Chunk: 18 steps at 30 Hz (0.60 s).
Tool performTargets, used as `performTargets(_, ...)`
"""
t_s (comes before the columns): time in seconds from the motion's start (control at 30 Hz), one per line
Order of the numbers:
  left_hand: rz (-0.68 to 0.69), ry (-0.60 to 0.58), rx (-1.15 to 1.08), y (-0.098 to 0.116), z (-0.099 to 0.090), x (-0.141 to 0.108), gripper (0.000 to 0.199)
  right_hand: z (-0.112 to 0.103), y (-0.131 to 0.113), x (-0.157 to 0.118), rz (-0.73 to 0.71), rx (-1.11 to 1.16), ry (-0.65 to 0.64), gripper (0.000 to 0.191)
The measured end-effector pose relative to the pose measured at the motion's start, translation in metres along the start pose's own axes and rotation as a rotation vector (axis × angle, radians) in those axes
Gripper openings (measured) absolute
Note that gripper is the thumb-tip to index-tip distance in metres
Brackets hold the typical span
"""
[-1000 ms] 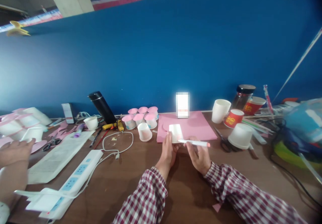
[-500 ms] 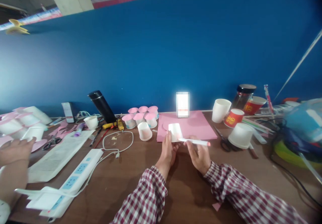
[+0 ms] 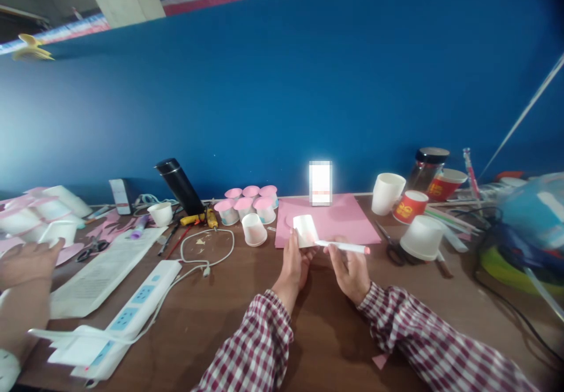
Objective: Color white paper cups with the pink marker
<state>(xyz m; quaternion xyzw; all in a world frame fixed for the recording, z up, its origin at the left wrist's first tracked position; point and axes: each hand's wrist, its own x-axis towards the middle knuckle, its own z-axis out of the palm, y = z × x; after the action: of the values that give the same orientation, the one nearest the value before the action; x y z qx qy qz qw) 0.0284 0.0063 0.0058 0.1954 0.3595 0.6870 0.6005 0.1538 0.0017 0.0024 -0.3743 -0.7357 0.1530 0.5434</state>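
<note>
My left hand [image 3: 291,267] is closed round a white paper cup [image 3: 304,229], which it holds tilted above the table near the pink paper. Between the fingers of my right hand [image 3: 351,277] is a white marker pen [image 3: 346,247] with a pink end, its tip at the lower right side of the cup. A faint pinkish mark shows on the cup by the tip. Behind the cup lies a sheet of pink paper [image 3: 348,221]. Left of it stand several cups with pink tops [image 3: 244,205], and a plain white cup [image 3: 254,230] in front of them.
On the right are white cups [image 3: 422,238], red cups [image 3: 409,206], scissors [image 3: 393,252] and a lidded jar [image 3: 429,168]. A power strip [image 3: 132,315], a cable, a printed sheet [image 3: 103,274] and a black bottle [image 3: 180,186] lie left. Another person's hand [image 3: 30,265] is at far left.
The cup in my left hand has tipped slightly to the left. The marker's tip stays against its lower side, and both hands are almost where they were.
</note>
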Motion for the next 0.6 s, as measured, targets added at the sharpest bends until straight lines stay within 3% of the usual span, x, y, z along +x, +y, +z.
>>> performTargets(0.6,0.024,-0.034,-0.061,-0.0019,-0.0021,0.0013,0.048,0.0001,0.0018,-0.001,0.006,0.023,-0.009,0.025)
